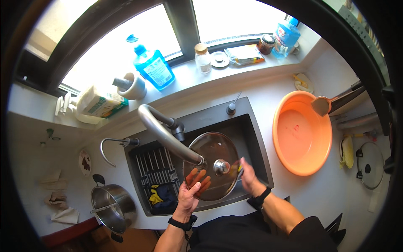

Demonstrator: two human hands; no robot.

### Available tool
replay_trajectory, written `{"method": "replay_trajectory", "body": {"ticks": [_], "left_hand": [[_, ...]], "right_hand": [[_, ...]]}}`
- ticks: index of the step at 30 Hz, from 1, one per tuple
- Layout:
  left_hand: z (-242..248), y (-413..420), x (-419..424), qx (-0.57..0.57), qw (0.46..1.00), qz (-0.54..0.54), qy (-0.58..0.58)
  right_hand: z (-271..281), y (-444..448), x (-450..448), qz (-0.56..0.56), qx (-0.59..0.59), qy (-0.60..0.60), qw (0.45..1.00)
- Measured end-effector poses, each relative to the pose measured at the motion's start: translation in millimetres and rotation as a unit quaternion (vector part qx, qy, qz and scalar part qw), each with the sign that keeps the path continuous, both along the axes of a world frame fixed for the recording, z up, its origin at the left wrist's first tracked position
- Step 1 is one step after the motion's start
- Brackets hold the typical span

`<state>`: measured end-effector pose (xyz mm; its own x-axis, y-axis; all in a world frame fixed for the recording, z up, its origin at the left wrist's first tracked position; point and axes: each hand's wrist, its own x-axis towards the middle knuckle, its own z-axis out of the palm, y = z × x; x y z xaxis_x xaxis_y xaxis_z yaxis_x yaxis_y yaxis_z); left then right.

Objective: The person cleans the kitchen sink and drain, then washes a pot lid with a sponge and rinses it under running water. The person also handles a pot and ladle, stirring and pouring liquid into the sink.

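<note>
A round glass pot lid [204, 148] with a metal rim and a shiny metal knob [221, 167] is held over the dark sink [248, 138]. My left hand [190, 192] grips its lower left edge, thumb on the near face and fingers showing through the glass. At the lid's right edge is my right hand [248, 176], blurred; something with a bit of yellow shows behind the glass near its fingers, too unclear to name. The curved metal faucet [170, 135] reaches over the lid's left part.
An orange plastic basin [297, 141] stands right of the sink. A steel pot [118, 204] is at the lower left. A metal rack [154, 160] and a dark blue and yellow cloth [162, 197] occupy the sink's left side. Bottles, including blue liquid soap [156, 71], line the windowsill.
</note>
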<state>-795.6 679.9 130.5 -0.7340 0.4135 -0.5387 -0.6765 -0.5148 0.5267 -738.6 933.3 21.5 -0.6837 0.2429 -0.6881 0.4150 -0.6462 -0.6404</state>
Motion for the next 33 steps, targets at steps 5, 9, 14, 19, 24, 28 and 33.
{"method": "replay_trajectory", "body": {"ticks": [5,9,14,19,24,28,33], "left_hand": [[-5,-19,13,-0.018,0.999,-0.025,-0.028],[-22,-27,19,-0.038,0.998,0.024,-0.042],[-42,-25,25,0.0,0.985,0.151,-0.078],[-55,-16,44,0.002,0.979,0.185,-0.086],[-61,-12,56,-0.008,0.982,0.168,-0.089],[-62,-13,51,-0.012,0.98,0.16,-0.119],[-65,-12,40,-0.045,0.984,0.146,-0.093]], "right_hand": [[3,53,-58,0.092,-0.028,0.069,0.993],[17,48,-35,0.167,0.038,0.027,0.985],[25,41,13,0.174,-0.067,0.007,0.983],[60,31,-15,0.142,0.328,-0.027,0.933],[115,-60,-67,0.304,0.219,0.162,0.913],[135,-123,-91,0.404,0.206,0.16,0.877],[151,-138,-139,0.437,0.435,0.257,0.744]]}}
